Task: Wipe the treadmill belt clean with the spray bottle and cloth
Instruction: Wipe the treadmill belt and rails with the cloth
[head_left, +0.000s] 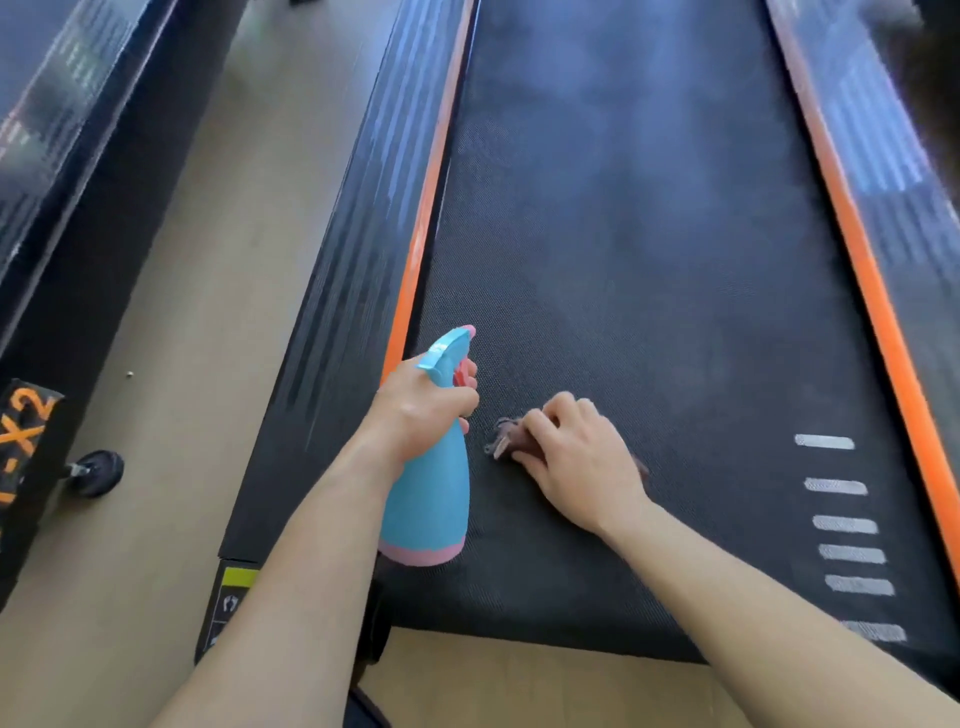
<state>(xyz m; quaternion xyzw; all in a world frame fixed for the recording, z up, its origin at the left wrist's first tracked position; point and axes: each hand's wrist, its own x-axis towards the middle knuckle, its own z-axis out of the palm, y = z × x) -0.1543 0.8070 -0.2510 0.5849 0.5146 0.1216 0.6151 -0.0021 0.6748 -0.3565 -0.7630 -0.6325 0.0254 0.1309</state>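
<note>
L hand (415, 410) grips the spray bottle (428, 493) round its neck, w/ a finger on the pink trigger. R hand (576, 452) has its fingers curled over a bunched dark cloth (506, 439) and presses it onto the treadmill belt (649, 260). A bit of cloth pokes out on the hand's left side. Both sit at the belt's near end, left of centre. Bottle is just beside the cloth hand, close to the orange trim (415, 249).

Step, prob.: spray, then wipe the near section. To do it well:
- Aim the mist at the belt ahead of the cloth, not at the R hand or the side rail.
- Use short pulls. A soaked belt smears.
- Flatten the cloth more for wider contact.
- Wipe across the full width, edge to edge, out to the white stripes (841, 519) on the right, then work up the belt.

Bottle orientation: nozzle points away from the person, up the belt. Long axis runs approx along the belt's length, base toward the person, head leaning fwd. Can't tell if the base touches the belt.
</note>
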